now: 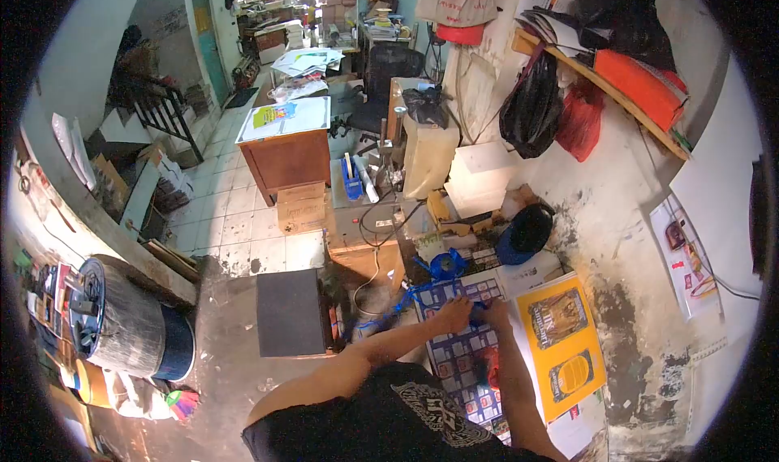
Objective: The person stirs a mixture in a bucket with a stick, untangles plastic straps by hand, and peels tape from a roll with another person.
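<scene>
My left hand [454, 314] and my right hand [492, 313] are close together over a table covered with a blue printed sheet [454, 350]. Between them shows a short piece of blue strip [477, 311], and the fingers of both hands are closed around it. Just beyond my hands lies a roll of blue strip [447, 264]. Loose blue strands [393, 314] trail off to the left of the sheet. A red object [490, 366], partly covered by my right forearm, rests on the sheet.
Yellow printed sheets [564, 344] lie right of my right arm. A dark blue bucket [526, 233] stands behind the table. A dark flat-topped box [290, 312] is at the left. Further back are a wooden desk [284, 157] and a large drum [134, 324]; bags hang from a shelf [604, 92].
</scene>
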Motion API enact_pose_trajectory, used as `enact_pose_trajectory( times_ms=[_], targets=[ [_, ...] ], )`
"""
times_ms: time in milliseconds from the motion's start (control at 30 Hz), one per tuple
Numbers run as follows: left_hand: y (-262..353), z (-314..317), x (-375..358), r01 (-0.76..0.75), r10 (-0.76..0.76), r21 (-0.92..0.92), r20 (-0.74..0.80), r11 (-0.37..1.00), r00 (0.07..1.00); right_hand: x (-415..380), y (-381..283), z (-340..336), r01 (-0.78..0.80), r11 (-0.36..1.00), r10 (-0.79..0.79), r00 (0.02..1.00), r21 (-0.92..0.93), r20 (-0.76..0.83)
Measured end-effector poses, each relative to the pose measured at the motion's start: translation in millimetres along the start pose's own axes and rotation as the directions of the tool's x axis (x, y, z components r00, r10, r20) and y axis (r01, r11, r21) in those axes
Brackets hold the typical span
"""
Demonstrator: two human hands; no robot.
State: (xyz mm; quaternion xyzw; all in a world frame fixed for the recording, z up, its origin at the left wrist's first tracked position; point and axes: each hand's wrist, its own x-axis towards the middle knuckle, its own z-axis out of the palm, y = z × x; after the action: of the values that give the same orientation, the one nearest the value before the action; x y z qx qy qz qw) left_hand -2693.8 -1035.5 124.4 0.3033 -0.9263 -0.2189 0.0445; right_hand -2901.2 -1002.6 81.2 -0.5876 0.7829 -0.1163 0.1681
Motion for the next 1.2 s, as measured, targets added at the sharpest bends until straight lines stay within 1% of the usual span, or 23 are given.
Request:
enact_pose_trajectory(
  times_ms=[67, 100, 200, 267, 300, 367, 400, 433, 467, 500, 567, 600, 700, 800, 833, 867, 900, 933, 967, 1000, 1033, 1133, 1200],
  targets=[
    [-1.4, 9.2, -0.5, -0.007, 0.002, -0.055, -0.084, 0.998, 0.997, -2.4, 6.4, 6.9, 0.039, 0.999, -0.031, 0.974, 0.029, -0.223],
    [-3.6, 9.7, 1.6, -0.012, 0.002, -0.081, -0.125, 0.997, 0.992, -4.6, -1.5, -4.2, 0.068, 0.997, -0.057, 0.973, 0.043, -0.226],
    [13.7, -24.6, -2.7, -0.054, -0.049, -0.197, -0.484, 0.979, 0.874, -35.9, -50.4, -79.1, 0.181, 0.975, -0.145, 0.959, 0.132, -0.242],
    [18.7, -53.8, 5.5, -0.230, 0.057, -0.269, -0.528, 0.935, 0.848, -62.5, -87.7, -129.9, 0.272, 0.926, -0.203, 0.943, 0.261, -0.262],
    [20.2, -71.7, 10.1, -0.314, 0.105, -0.302, -0.549, 0.900, 0.829, -66.9, -90.9, -145.2, 0.299, 0.927, -0.241, 0.937, 0.225, -0.252],
    [24.4, -116.5, 19.5, -0.385, 0.203, -0.402, -0.424, 0.831, 0.882, -70.1, -87.0, -174.2, 0.353, 0.922, -0.314, 0.921, 0.157, -0.231],
    [28.2, -140.1, 20.0, -0.410, 0.257, -0.457, -0.360, 0.789, 0.897, -74.0, -91.1, -189.0, 0.430, 0.881, -0.359, 0.879, 0.196, -0.315],
    [32.4, -163.5, 17.4, -0.436, 0.286, -0.449, -0.365, 0.780, 0.886, -78.7, -97.0, -204.6, 0.505, 0.833, -0.392, 0.828, 0.227, -0.400],
    [36.8, -186.3, 15.7, -0.463, 0.315, -0.438, -0.370, 0.770, 0.874, -84.6, -103.8, -223.6, 0.485, 0.858, -0.399, 0.837, 0.170, -0.373],
    [42.7, -204.7, 12.9, -0.492, 0.346, -0.425, -0.377, 0.760, 0.859, -87.8, -110.8, -236.1, 0.498, 0.832, -0.388, 0.838, 0.246, -0.385],
    [56.4, -225.5, 4.2, -0.588, 0.362, -0.375, -0.522, 0.717, 0.773, -92.2, -118.9, -249.2, 0.514, 0.763, -0.361, 0.842, 0.392, -0.402],
    [60.7, -232.2, 0.9, -0.633, 0.367, -0.342, -0.588, 0.695, 0.721, -90.4, -118.8, -248.3, 0.543, 0.650, -0.347, 0.834, 0.531, -0.429],
    [65.9, -242.5, -4.7, -0.457, 0.320, -0.530, -0.333, 0.715, 0.887, -93.9, -120.6, -253.3, 0.484, 0.689, -0.232, 0.853, 0.539, -0.469],
    [56.0, -252.7, -0.6, -0.527, 0.307, -0.523, -0.451, 0.670, 0.838, -88.3, -121.0, -247.1, 0.404, 0.326, 0.001, 0.904, 0.855, -0.428],
    [61.0, -268.6, -8.5, -0.570, 0.314, -0.515, -0.502, 0.640, 0.806, -85.3, -118.2, -243.0, 0.569, 0.667, -0.104, 0.710, 0.481, -0.696],
    [56.0, -276.2, -6.4, -0.551, 0.317, -0.480, -0.485, 0.683, 0.815, -89.6, -130.6, -252.7, 0.467, 0.430, 0.055, 0.841, 0.773, -0.539],
    [64.3, -294.5, -17.1, -0.437, 0.185, -0.607, -0.433, 0.664, 0.882, -93.4, -143.0, -262.5, 0.330, 0.105, 0.209, 0.915, 0.938, -0.345],
    [59.5, -302.0, -13.7, -0.473, 0.209, -0.621, -0.451, 0.626, 0.868, -65.4, -105.0, -252.0, 0.330, 0.543, 0.074, 0.897, 0.772, -0.435],
    [56.0, -306.7, -11.3, -0.505, 0.224, -0.631, -0.472, 0.589, 0.852, -49.0, -94.0, -243.1, 0.528, 0.679, -0.065, 0.735, 0.510, -0.675],
    [58.6, -316.9, -18.4, -0.488, 0.235, -0.619, -0.447, 0.615, 0.863, -62.0, -113.4, -253.9, 0.486, 0.715, 0.024, 0.701, 0.502, -0.713],
    [63.6, -330.9, -25.2, -0.477, 0.241, -0.598, -0.433, 0.644, 0.868, -77.2, -134.9, -269.2, 0.438, 0.783, 0.021, 0.691, 0.442, -0.722],
    [70.0, -348.2, -31.3, -0.445, 0.356, -0.543, -0.267, 0.712, 0.895, -105.3, -173.9, -291.6, 0.513, 0.657, -0.112, 0.791, 0.552, -0.602],
    [70.5, -342.3, -27.1, -0.453, 0.411, -0.606, -0.218, 0.654, 0.885, -119.0, -196.1, -301.6, 0.520, 0.581, -0.237, 0.844, 0.626, -0.482]
  ],
)
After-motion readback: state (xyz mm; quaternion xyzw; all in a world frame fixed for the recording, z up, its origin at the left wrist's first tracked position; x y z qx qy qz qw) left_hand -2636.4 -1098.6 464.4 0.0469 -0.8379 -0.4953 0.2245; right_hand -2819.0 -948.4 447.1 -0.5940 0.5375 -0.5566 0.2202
